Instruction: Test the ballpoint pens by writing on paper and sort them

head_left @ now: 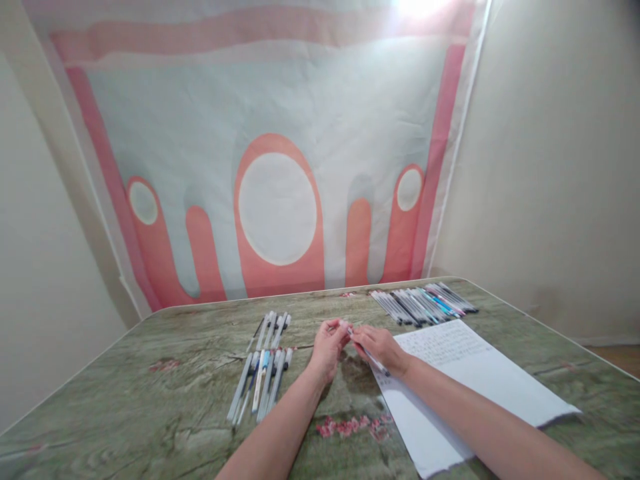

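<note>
Over the middle of the table, both hands meet at a slim pen (pixel 376 362). My right hand (pixel 384 350) is closed around its barrel, which slants down to the right below the fingers. My left hand (pixel 327 348) pinches the pen's upper end, where a small pale piece that looks like a pen cap (pixel 344 324) shows at the fingertips. Whether the cap is on or off the pen I cannot tell. Under my right wrist and forearm lies a sheet of paper (pixel 480 380) with handwritten lines on its upper part.
To the left, several pens lie in two groups, a far row (pixel 270 331) and a nearer row (pixel 260 387). A long row of pens (pixel 425 303) lies at the back right. Behind the wood-patterned table (pixel 125 413) hangs a printed backdrop (pixel 200 120).
</note>
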Motion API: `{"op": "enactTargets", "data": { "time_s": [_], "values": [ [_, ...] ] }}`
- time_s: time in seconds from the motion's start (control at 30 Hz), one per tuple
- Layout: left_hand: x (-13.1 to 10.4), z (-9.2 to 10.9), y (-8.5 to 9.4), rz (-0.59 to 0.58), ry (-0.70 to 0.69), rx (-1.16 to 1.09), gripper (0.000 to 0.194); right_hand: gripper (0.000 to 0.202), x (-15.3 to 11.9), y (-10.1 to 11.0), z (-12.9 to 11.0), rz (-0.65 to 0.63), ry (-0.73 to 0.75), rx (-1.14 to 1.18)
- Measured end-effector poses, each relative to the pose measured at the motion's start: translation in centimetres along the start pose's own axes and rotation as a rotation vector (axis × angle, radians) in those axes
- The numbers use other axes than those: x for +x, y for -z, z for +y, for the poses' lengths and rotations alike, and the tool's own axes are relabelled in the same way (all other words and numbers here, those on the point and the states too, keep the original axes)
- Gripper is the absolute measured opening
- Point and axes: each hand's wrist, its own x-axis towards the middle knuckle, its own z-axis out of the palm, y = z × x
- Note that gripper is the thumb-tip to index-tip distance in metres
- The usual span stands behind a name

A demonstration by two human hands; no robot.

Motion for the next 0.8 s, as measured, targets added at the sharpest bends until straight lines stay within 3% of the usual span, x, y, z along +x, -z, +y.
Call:
{"op": "enactTargets", "data": {
  "time_s": [0.2, 0.43, 0.6, 0.7, 0.8],
  "values": [
    [1.1, -0.1, 0.5, 0.126, -0.046, -0.038, 0.043, 0.023, 0.8, 0.2, -0.1, -0.104, -0.121, 0.067],
    [2.3, -0.1, 1.9, 0.269, -0.121, -0.006, 0.037, 0.022, 0.5, 0.6, 0.2, -0.111, -0.586, 0.43],
    [2.6, -0.7, 2.4, 0.303, -0.18, 0.054, 0.034, 0.026, 0.4, 0.4, 0.0, -0.198, -0.63, 0.688],
    [2.6, -0.9, 2.5, 0.31, -0.213, 0.142, 0.041, 0.023, 0.7, 0.4, 0.1, -0.204, -0.645, 0.631],
    [2.3, -1.2, 2.3, 0.269, -0.265, 0.367, 0.051, 0.021, 0.6, 0.8, 1.3, -0.155, -0.749, 0.34]
  ]
}}
